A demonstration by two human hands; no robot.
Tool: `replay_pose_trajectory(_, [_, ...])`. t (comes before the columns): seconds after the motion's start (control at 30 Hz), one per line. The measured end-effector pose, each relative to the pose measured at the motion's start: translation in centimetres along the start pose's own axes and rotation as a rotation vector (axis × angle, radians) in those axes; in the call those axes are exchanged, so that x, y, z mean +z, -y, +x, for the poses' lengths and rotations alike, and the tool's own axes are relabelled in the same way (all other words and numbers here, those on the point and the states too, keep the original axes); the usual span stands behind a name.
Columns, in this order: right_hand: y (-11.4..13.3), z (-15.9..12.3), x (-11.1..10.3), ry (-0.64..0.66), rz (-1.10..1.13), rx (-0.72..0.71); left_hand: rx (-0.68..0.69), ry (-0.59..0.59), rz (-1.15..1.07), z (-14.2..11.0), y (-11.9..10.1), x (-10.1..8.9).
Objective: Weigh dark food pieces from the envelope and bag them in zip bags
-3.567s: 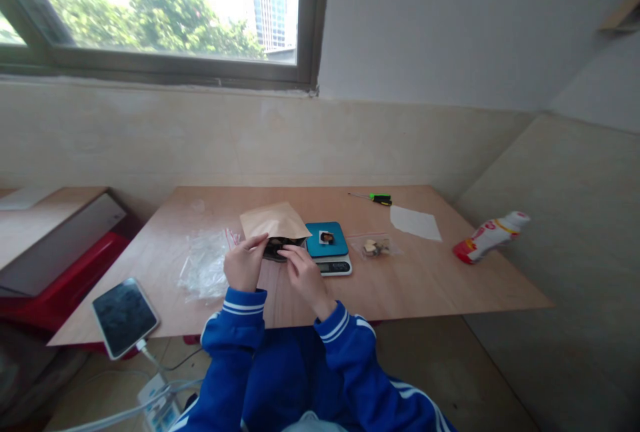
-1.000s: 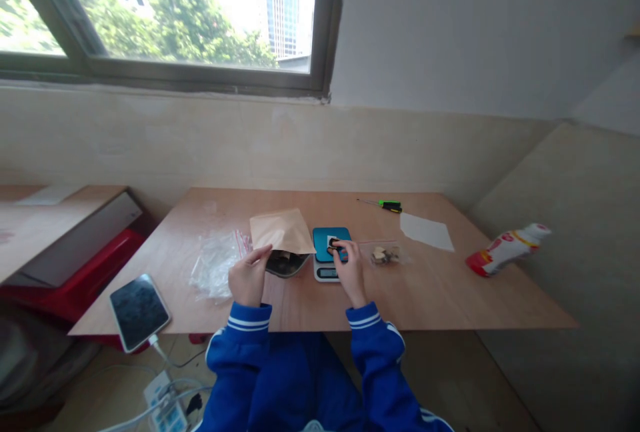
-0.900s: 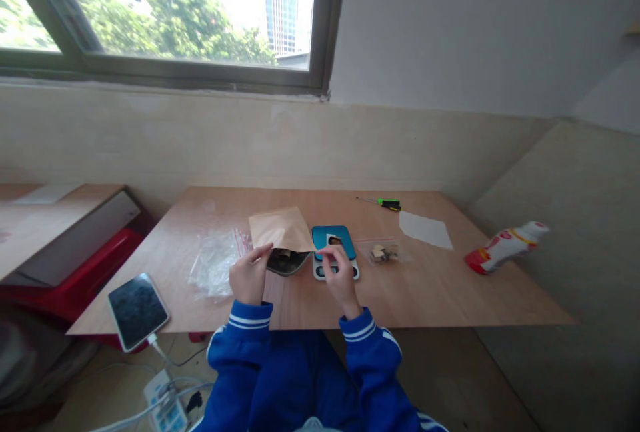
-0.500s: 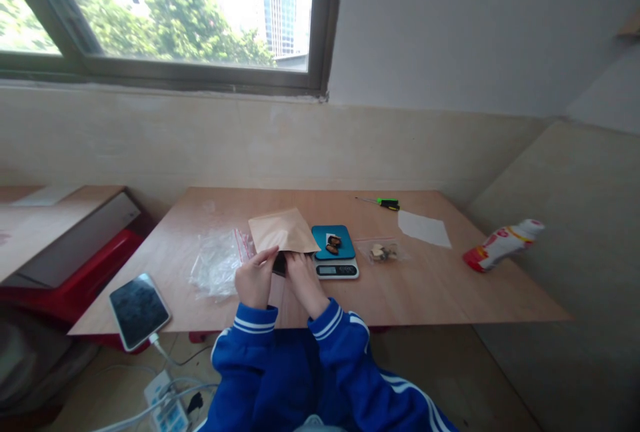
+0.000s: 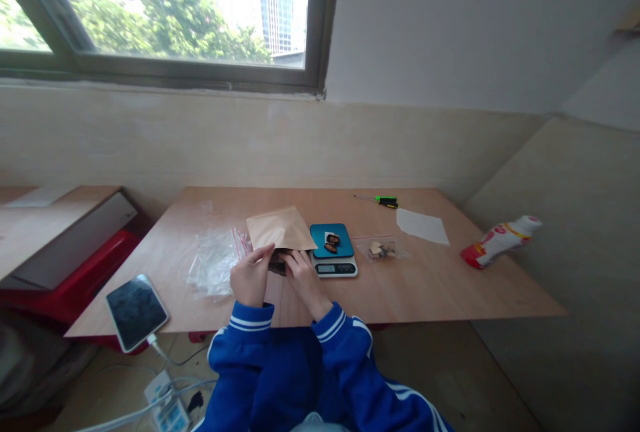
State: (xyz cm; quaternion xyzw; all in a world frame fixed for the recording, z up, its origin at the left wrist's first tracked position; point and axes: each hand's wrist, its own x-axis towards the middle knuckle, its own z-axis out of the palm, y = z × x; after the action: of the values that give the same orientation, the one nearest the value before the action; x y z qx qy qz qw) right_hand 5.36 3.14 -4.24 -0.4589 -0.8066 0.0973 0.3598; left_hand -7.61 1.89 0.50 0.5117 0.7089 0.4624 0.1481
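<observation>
My left hand (image 5: 251, 277) pinches the near edge of a brown kraft paper bag (image 5: 283, 229), thumb on top. The bag lies tilted above the table, its mouth towards me. At that mouth my right hand (image 5: 304, 279) has its fingers curled, their tips partly hidden under the bag's edge. Something dark (image 5: 277, 263) shows between the hands; I cannot make out what it is. Just right of the bag is a kitchen scale (image 5: 320, 241) with a blue top and a white front. Several small dark brown pieces (image 5: 331, 243) lie on its plate, on a bit of white paper.
Clear plastic bags (image 5: 213, 265) lie left of my hands. A charging phone (image 5: 137, 312) rests at the table's left edge. To the right are a small bag of pale pieces (image 5: 380, 250), a white sheet (image 5: 423, 226), a screwdriver (image 5: 385, 200) and a tilted bottle (image 5: 500, 242).
My right hand has drawn slightly back from the bag's mouth, and more of the dark thing shows. The left hand keeps its pinch on the bag. The whole view has shifted a little.
</observation>
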Motion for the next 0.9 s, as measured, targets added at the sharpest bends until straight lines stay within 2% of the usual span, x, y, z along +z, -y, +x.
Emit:
replay_pose_trajectory(0.13, [0.1, -0.8, -1.5, -0.115, 0.145, 0.0, -0.013, 0.002, 0.02, 0.2, -0.2, -0.2])
replay_pose_trajectory(0.27, [0.8, -1.1, -3.8, -0.179, 0.404, 0.065, -0.028, -0.003, 0.026, 0.3, -0.4, -0.2])
replay_pose_trajectory(0.4, [0.0, -1.2, -5.3, -0.295, 0.809, 0.304, -0.05, -0.015, 0.034, 0.6, -0.3, -0.4])
replay_pose_trajectory(0.53, [-3.7, -0.8, -6.1, -0.542, 1.031, 0.534, -0.075, -0.039, 0.045, 1.0, 0.2, -0.8])
replay_pose_trajectory(0.6, [-6.0, -0.3, -6.4, -0.644, 1.026, 0.581, -0.087, -0.051, 0.054, 1.2, 0.4, -1.2])
replay_pose_trajectory(0.67, [-8.2, 0.6, -6.4, -0.659, 0.958, 0.589, -0.099, -0.071, 0.067, 1.4, 0.6, -1.5])
replay_pose_trajectory(0.77, [-10.5, 2.3, -5.6, -0.526, 0.718, 0.521, -0.108, -0.078, 0.076, 1.6, 0.9, -1.9])
replay_pose_trajectory(0.9, [-11.6, 4.0, -3.9, -0.272, 0.17, 0.391, -0.089, -0.049, 0.07, 1.4, 1.1, -2.2])
